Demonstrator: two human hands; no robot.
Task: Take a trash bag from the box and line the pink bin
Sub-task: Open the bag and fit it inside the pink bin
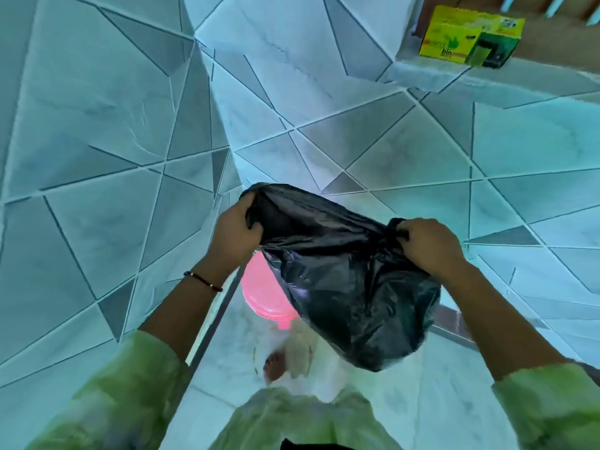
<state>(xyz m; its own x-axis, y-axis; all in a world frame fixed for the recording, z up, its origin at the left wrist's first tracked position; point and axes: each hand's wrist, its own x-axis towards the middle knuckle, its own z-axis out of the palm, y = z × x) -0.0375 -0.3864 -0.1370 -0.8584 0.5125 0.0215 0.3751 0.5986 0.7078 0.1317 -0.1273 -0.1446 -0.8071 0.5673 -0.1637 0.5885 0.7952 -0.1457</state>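
**One black bag held open above the pink bin**

Much of the pink bin (264,295) is hidden from me: the black trash bag (350,280) hangs in front of it, so I see only a curved part of its left side and rim on the pale floor (227,362). Whether the bag's bottom touches the bin I cannot tell. My fingertips are buried in the folds of plastic on both sides. My left hand (235,233) is curled round the bag's mouth at its left edge; my right hand (428,243) bunches and grips the right edge, and the mouth is stretched between them. One bare foot (276,368) shows below, blurred, partly covered by the bag and my pale clothing. My green sleeves (107,401) are cut off by the bottom of the view.

Counted: one bag, one bin, one yellow-green box (470,35), lying on a ledge (431,73) at upper right, well apart from my hands. Its print is mostly too small to read. One dark bracelet (203,280) circles my left wrist. Grey-and-white tiles (97,125) cover the wall.
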